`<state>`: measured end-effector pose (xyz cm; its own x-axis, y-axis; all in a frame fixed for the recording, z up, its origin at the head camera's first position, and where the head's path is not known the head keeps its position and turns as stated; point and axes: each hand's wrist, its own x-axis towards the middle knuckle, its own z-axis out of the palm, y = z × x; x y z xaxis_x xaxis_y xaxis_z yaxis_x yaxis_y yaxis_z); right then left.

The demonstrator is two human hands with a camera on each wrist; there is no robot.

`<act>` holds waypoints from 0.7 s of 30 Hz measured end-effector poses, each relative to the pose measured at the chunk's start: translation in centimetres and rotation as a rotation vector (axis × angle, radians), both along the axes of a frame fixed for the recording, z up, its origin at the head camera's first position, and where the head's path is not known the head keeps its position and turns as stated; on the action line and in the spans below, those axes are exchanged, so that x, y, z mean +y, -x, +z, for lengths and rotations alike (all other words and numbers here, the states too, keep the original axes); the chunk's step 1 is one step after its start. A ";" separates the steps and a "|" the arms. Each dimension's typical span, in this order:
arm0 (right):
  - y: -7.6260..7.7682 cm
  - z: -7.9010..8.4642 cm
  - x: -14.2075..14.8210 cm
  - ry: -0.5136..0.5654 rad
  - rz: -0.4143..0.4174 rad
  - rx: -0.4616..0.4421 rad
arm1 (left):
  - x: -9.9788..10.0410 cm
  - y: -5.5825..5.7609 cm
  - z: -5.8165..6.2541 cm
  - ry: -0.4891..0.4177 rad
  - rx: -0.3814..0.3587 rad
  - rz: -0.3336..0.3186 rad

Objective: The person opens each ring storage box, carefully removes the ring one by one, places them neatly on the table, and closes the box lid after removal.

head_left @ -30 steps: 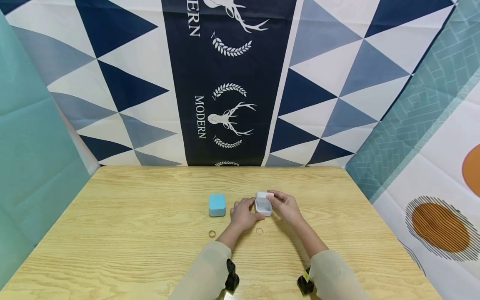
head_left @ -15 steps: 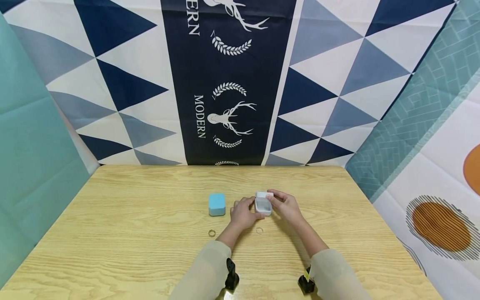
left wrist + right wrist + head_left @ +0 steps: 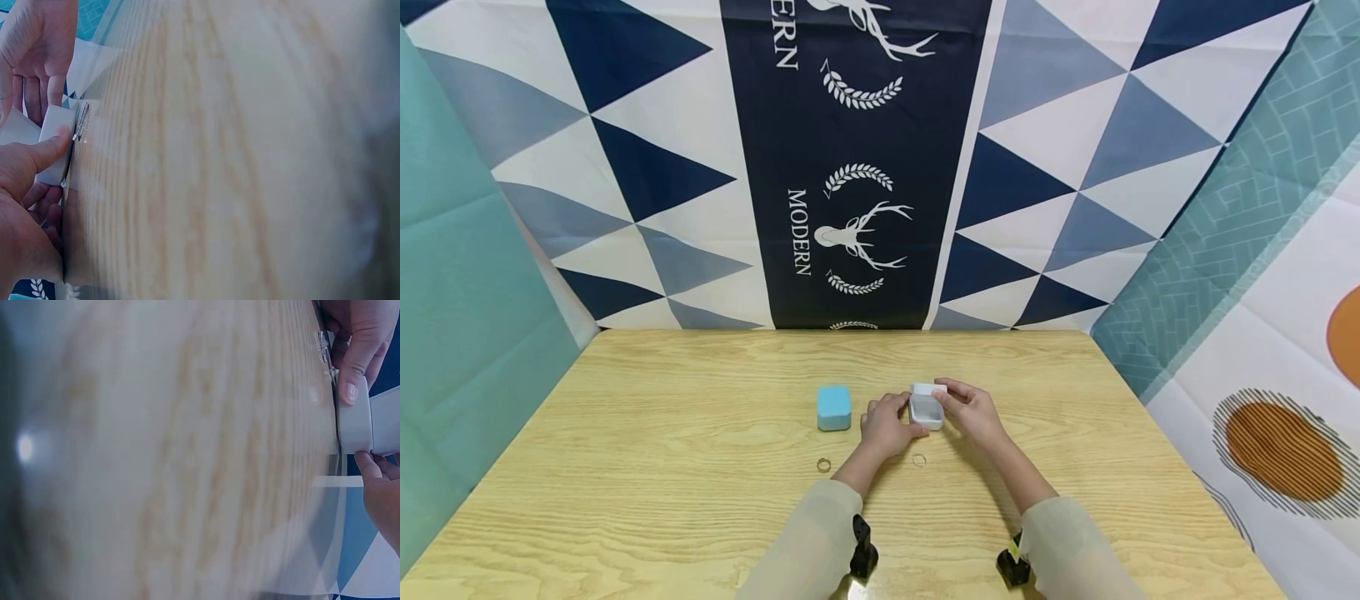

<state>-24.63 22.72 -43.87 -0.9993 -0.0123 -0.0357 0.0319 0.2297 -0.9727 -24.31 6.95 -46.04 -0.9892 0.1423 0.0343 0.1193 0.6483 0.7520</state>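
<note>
A small white hinged ring box (image 3: 927, 415) stands on the table with its lid (image 3: 924, 389) raised at the back. My left hand (image 3: 886, 429) grips the base from the left, thumb along the front wall, as the left wrist view shows on the box front (image 3: 57, 150). From the right, my right hand (image 3: 976, 415) pinches the lid, its fingertips near the hinge line in the right wrist view. Just in front of the box lies a thin silver ring (image 3: 920, 466). A gold-coloured ring (image 3: 823, 471) lies farther left, in front of a closed light-blue box (image 3: 833, 408).
The wood-grain table (image 3: 662, 467) reaches back to a patterned cloth wall (image 3: 857, 275). Teal cloth (image 3: 475, 292) hangs at the left, and more printed cloth (image 3: 1195, 383) at the right. Black wrist devices (image 3: 863, 550) sit below both sleeves.
</note>
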 end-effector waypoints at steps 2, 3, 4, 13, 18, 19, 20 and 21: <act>0.0 0.0 0.0 0.004 -0.001 0.002 | 0.0 0.1 0.0 -0.001 -0.005 0.002; 0.0 0.0 0.0 0.002 0.000 0.003 | 0.0 0.1 0.0 -0.001 -0.006 0.002; 0.0 -0.1 0.0 0.006 -0.003 0.002 | 0.0 0.1 0.1 -0.001 -0.007 0.002; 0.2 -0.2 0.0 0.023 -0.006 0.011 | 0.0 0.2 0.1 0.033 -0.004 -0.001; 0.1 -0.3 0.1 0.013 0.001 0.008 | 0.0 0.1 0.1 0.036 0.003 -0.001; 0.1 -0.3 0.1 0.010 0.003 0.007 | 0.0 0.1 0.1 0.038 0.004 -0.001; 0.1 -0.3 0.1 0.007 0.005 0.006 | 0.0 0.1 0.1 0.037 0.005 0.000; 0.1 -0.4 0.1 0.006 0.005 0.004 | 0.0 0.1 0.1 0.036 0.006 0.001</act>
